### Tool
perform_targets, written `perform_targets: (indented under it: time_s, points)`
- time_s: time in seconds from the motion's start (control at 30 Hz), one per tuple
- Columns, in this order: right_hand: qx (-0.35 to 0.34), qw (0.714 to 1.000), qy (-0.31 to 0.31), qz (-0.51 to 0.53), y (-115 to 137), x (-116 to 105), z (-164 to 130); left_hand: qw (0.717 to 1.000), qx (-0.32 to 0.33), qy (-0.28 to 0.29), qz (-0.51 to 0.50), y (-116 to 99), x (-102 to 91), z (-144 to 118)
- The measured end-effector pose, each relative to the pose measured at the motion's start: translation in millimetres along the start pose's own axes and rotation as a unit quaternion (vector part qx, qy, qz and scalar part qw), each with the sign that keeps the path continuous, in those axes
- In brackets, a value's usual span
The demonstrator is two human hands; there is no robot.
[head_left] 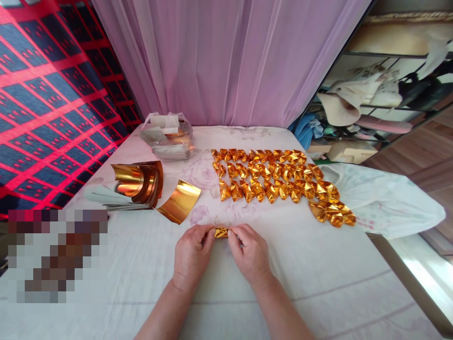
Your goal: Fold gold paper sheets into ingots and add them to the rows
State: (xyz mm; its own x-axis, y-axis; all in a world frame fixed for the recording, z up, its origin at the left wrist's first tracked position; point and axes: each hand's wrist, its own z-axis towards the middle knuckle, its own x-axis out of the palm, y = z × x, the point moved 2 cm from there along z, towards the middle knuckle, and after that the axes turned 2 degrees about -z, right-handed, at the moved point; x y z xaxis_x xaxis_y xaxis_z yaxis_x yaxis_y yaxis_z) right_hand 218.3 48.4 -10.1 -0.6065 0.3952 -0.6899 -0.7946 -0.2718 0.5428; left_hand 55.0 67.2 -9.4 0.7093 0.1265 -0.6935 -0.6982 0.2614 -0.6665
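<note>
A small folded piece of gold foil paper lies between my two hands, near the middle of the table. My left hand pinches its left end between thumb and fingers. At the other end, my right hand grips it the same way. Just beyond my left hand rests a single curled sheet of gold foil paper. Rows of finished gold paper ingots stand past my right hand, several deep, trailing toward the right edge.
A stack of curved gold sheets sits at the left, before a clear plastic bag of rolled paper. A white plastic bag hangs over the right edge. Behind are a purple curtain and a cluttered shelf. A blurred patch covers the lower left.
</note>
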Motion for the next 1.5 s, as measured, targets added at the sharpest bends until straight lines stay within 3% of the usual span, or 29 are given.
perform_targets:
  time_s: [0.93, 1.27, 1.5]
  points:
    - [0.017, 0.999, 0.007, -0.028, 1.0, 1.0, 0.2, 0.999, 0.019, 0.029, 0.015, -4.5, -1.3, 0.9]
    - [0.019, 0.996, 0.008, -0.083, 0.7, 2.4, -0.9, 0.998, 0.028, 0.027, 0.039, -8.2, 0.9, -1.1]
    - [-0.006, 1.000, 0.004, -0.030, 3.2, -0.8, -0.3, 0.999, 0.022, 0.021, 0.038, -5.1, 1.1, -0.7]
